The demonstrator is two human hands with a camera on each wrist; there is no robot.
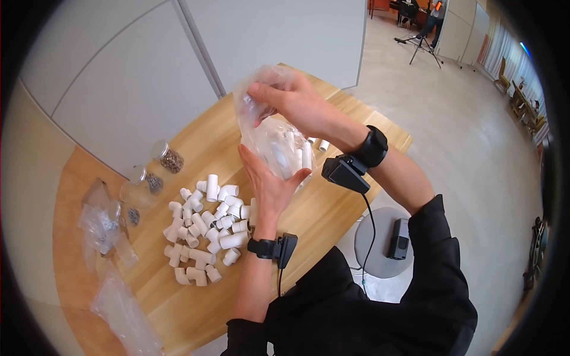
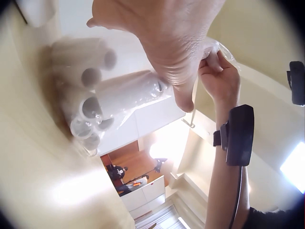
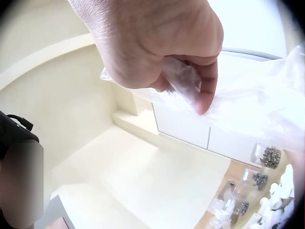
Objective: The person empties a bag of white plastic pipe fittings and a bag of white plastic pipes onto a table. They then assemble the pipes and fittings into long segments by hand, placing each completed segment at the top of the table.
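My right hand (image 1: 297,107) grips the bunched upper part of a clear plastic bag (image 1: 258,135) above the wooden table. In the right wrist view, its fingers curl round the crumpled film (image 3: 183,81). Against the lower side of the bag rests my left hand (image 1: 270,187), thumb and fingers spread and straight. White plastic pipe pieces (image 1: 306,155) lie inside the bag's lower part. The left wrist view shows these short tubes (image 2: 126,93) end-on through the film, beside the left hand. To the left on the table spreads a pile of white pipe fittings (image 1: 234,240), elbows and tees among them.
Jars of small metal parts (image 1: 171,160) stand along the table's left side. Near them lie crumpled clear bags (image 1: 98,228), with another flat plastic bag (image 1: 124,311) at the near left edge. A grey partition (image 1: 136,77) borders the table's far side; a stool (image 1: 377,243) stands at right.
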